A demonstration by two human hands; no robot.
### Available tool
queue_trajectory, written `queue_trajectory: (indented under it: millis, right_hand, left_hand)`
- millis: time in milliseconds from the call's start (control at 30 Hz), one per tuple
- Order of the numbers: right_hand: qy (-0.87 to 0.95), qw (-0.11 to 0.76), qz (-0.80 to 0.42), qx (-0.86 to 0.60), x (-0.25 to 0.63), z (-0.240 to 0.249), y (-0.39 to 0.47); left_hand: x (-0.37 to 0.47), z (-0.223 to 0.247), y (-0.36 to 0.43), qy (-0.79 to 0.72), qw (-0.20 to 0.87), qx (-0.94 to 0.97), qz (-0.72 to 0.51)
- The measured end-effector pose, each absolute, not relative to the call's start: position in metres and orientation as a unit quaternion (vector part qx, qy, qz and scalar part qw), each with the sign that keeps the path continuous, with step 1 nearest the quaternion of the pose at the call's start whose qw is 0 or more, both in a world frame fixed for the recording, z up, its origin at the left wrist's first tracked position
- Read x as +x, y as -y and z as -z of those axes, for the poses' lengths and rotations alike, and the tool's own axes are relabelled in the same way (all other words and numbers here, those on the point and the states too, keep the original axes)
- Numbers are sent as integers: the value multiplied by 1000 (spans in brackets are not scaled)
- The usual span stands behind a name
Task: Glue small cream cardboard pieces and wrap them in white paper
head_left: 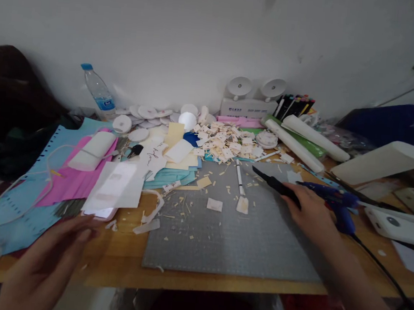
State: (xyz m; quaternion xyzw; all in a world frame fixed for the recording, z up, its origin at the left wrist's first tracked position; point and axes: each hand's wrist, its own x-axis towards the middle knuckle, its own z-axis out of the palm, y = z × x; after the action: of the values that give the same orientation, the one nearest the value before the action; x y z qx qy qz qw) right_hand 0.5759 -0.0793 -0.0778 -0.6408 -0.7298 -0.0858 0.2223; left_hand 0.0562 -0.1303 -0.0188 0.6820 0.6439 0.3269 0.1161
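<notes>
My right hand point(305, 208) is wrapped round the black handle of a tweezer-like tool point(271, 181), whose thin tip points up and left over the grey cutting mat point(199, 250). Near my left hand point(58, 253) lies a phone point(100, 213), partly covered by a white sheet point(115, 183). The fingers of that hand are slightly curved and apart, with nothing visible in them. On the mat are a white pen-like stick point(239, 176), a small cream piece point(242, 205), a white rectangle point(214, 205) and scattered scraps.
Small cream pieces point(225, 142) are heaped behind the mat. A blue glue gun point(342, 208) lies at the right, its cord trailing forward. White rolls point(294, 145) lie behind it. Pink paper point(69, 177), blue sheets and a bottle point(99, 89) occupy the left.
</notes>
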Motion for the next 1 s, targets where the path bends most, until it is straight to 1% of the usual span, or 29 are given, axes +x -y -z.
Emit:
queue_trajectory:
  millis: [100,200,300,433,500,600,667,767,933,1000]
  right_hand:
    - [727,166,106,-657,584,83,71]
    - [733,137,113,-657,587,85,65]
    - [728,143,122,-659,581,81,66]
    - [760,185,95,-615,556,64,78]
    - [799,185,65,-568,538,56,85]
    - [839,155,33,-520,516,49,90]
    - [850,144,22,-507,507,50,88]
    - [852,151,16,-501,501,53,81]
    - [854,164,-14,-494,494,51,72]
    - [851,185,-36,-490,494,47,72]
  left_hand:
    - [99,18,112,-603,170,706,-328]
    - [130,24,95,-550,180,749,-321]
    - [154,25,80,-500,177,795,-294]
    - [173,26,62,-457,168,834,-261]
    - [178,30,51,-452,157,843,-245]
    - [184,37,30,-446,119,864,-201]
    - [189,40,16,-450,77,877,-148]
    - [195,40,1,-450,35,889,-84]
    - [199,37,-6,-433,11,898,-74]
    - [201,37,-6,-422,-5,904,-69]
